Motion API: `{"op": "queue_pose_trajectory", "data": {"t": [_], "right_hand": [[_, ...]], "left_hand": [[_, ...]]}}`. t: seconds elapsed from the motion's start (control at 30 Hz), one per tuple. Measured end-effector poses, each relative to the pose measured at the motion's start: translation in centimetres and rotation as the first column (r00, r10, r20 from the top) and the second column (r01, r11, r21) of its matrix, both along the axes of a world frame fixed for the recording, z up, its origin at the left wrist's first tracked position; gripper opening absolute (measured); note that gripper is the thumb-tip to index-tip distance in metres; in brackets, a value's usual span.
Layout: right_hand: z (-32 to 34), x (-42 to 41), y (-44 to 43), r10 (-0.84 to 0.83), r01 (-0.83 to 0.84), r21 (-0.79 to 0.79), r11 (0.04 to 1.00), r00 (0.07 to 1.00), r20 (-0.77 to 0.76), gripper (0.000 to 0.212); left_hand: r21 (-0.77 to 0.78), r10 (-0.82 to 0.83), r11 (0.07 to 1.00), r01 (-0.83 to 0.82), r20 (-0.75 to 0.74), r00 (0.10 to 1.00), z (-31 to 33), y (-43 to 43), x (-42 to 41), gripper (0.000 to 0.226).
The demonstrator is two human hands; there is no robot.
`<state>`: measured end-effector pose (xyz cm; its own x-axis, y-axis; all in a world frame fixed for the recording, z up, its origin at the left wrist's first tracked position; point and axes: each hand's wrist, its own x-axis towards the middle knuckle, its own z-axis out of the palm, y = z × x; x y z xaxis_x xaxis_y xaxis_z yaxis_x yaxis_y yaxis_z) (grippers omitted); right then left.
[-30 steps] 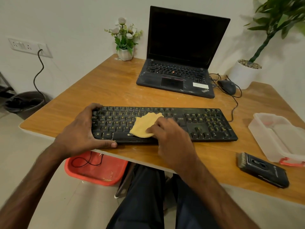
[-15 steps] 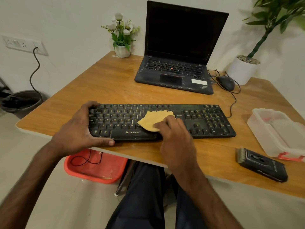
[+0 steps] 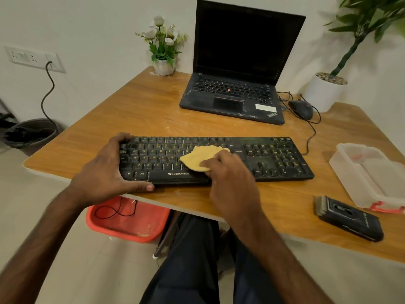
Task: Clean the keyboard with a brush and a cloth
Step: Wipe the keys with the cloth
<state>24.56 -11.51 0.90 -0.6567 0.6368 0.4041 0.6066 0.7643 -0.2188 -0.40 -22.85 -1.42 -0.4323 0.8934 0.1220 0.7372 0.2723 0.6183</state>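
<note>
The left hand (image 3: 103, 172) grips the left end of the black Zebronics keyboard (image 3: 274, 159) on the tabletop (image 3: 153, 115). The right hand (image 3: 230, 178) holds a yellow cloth (image 3: 201, 156) under bent fingers against the middle keys. The black brush (image 3: 348, 218) lies well apart, near right.

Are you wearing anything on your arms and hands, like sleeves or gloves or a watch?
No. The left forearm and right forearm are bare, with no sleeves showing as far as the picture's edge. The left hand and right hand have no gloves, and I can see no watch, bracelet or ring. The only clothing in view is dark blue trousers.
</note>
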Motion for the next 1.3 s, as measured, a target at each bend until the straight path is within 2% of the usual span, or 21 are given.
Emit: {"op": "queue_pose_trajectory", "data": {"t": [0.07, 0.13, 0.23, 0.27, 0.37, 0.4, 0.47, 0.5, 0.53, 0.57, 0.63, 0.67, 0.73, 0.8, 0.83, 0.9, 0.97, 1.07, 1.17, 1.23, 1.3], "right_hand": [[0.9, 1.1, 2.5, -0.071, 0.071, 0.041, 0.997, 0.997, 0.002, 0.04], [2.6, 2.0, 4.9, -0.14, 0.135, -0.076, 0.988, 0.988, -0.064, 0.035], [4.5, 2.3, 6.8, -0.139, 0.009, -0.37, 0.929, 0.935, -0.325, 0.023], [5.0, 2.1, 7.1, -0.139, -0.023, -0.386, 0.922, 0.912, -0.386, 0.021], [6.0, 0.7, 7.7, -0.081, -0.064, -0.291, 0.954, 0.885, -0.459, 0.018], [6.0, 0.3, 8.0, -0.07, -0.111, -0.333, 0.936, 0.872, -0.485, 0.018], [5.6, -0.7, 8.5, -0.109, -0.236, -0.542, 0.807, 0.842, -0.528, 0.019], [5.1, -1.0, 8.7, -0.139, -0.233, -0.598, 0.767, 0.849, -0.509, 0.02], [4.5, -1.3, 8.9, -0.143, -0.167, -0.59, 0.79, 0.885, -0.442, 0.023], [3.9, -1.4, 8.9, -0.124, -0.066, -0.519, 0.852, 0.939, -0.322, 0.026], [2.9, -1.3, 8.7, -0.136, 0.108, -0.262, 0.959, 0.987, -0.09, 0.036], [2.7, -1.1, 8.5, -0.16, 0.151, -0.139, 0.979, 0.986, -0.055, 0.041], [2.8, -0.7, 8.0, -0.129, 0.129, -0.009, 0.992, 0.983, -0.129, 0.043], [3.0, -0.6, 7.7, -0.002, -0.015, -0.099, 0.995, 0.987, -0.163, 0.035], [3.0, -0.7, 7.5, 0.05, -0.064, -0.164, 0.984, 0.995, -0.09, 0.038], [2.7, -1.1, 7.4, 0.077, -0.051, -0.186, 0.981, 0.988, 0.134, 0.055], [2.8, -1.3, 7.7, 0.058, -0.022, -0.162, 0.987, 0.974, 0.219, 0.065], [3.5, -1.6, 8.2, 0.076, -0.031, -0.175, 0.984, 0.963, 0.259, 0.065], [4.3, -1.6, 8.9, 0.084, -0.036, -0.183, 0.982, 0.962, 0.26, 0.051], [4.7, -1.4, 9.5, 0.063, -0.028, -0.193, 0.981, 0.982, 0.177, 0.037], [5.0, -1.4, 10.2, -0.001, 0.006, -0.202, 0.979, 1.0, 0.026, 0.03]], "left_hand": [[0.01, 0.003, 1.0, -0.003, 0.001, 1.0, 0.1, -0.1, 0.1, 0.135], [0.017, 0.004, 1.0, -0.004, 0.0, 1.0, 0.1, -0.1, 0.1, 0.134], [0.023, 0.0, 1.0, 0.0, 0.006, 1.0, 0.1, -0.1, 0.2, 0.134], [0.022, -0.003, 1.0, 0.003, 0.006, 1.0, 0.1, -0.1, 0.2, 0.134], [0.021, -0.005, 1.0, 0.005, 0.0, 1.0, 0.2, -0.1, 0.1, 0.132], [0.021, -0.005, 1.0, 0.005, -0.002, 1.0, 0.2, -0.1, 0.1, 0.132], [0.02, -0.002, 1.0, 0.002, -0.005, 1.0, 0.2, -0.1, 0.1, 0.132], [0.017, -0.001, 1.0, 0.001, -0.007, 1.0, 0.2, -0.1, 0.2, 0.133], [0.014, -0.002, 1.0, 0.003, -0.009, 1.0, 0.2, -0.1, 0.2, 0.134], [0.014, -0.005, 1.0, 0.006, -0.009, 1.0, 0.2, -0.1, 0.2, 0.134], [0.015, -0.011, 1.0, 0.011, -0.005, 1.0, 0.2, -0.1, 0.1, 0.134], [0.015, -0.012, 1.0, 0.012, -0.003, 1.0, 0.2, -0.1, 0.1, 0.134], [0.017, -0.012, 1.0, 0.012, -0.004, 1.0, 0.1, 0.0, 0.0, 0.133], [0.023, -0.017, 1.0, 0.018, -0.009, 1.0, 0.1, 0.0, 0.0, 0.13], [0.024, -0.023, 0.999, 0.023, -0.013, 1.0, 0.1, 0.0, -0.1, 0.129], [0.024, -0.031, 0.999, 0.031, -0.023, 0.999, 0.1, 0.0, -0.1, 0.127], [0.021, -0.034, 0.999, 0.035, -0.024, 0.999, 0.1, 0.0, -0.1, 0.128], [0.026, -0.031, 0.999, 0.031, -0.025, 0.999, 0.1, 0.0, 0.0, 0.129], [0.023, -0.031, 0.999, 0.032, -0.022, 0.999, 0.2, 0.0, 0.0, 0.131], [0.017, -0.028, 0.999, 0.028, -0.019, 0.999, 0.1, 0.0, -0.1, 0.132], [0.018, -0.027, 0.999, 0.027, -0.015, 1.0, 0.1, 0.0, -0.1, 0.132]]}}
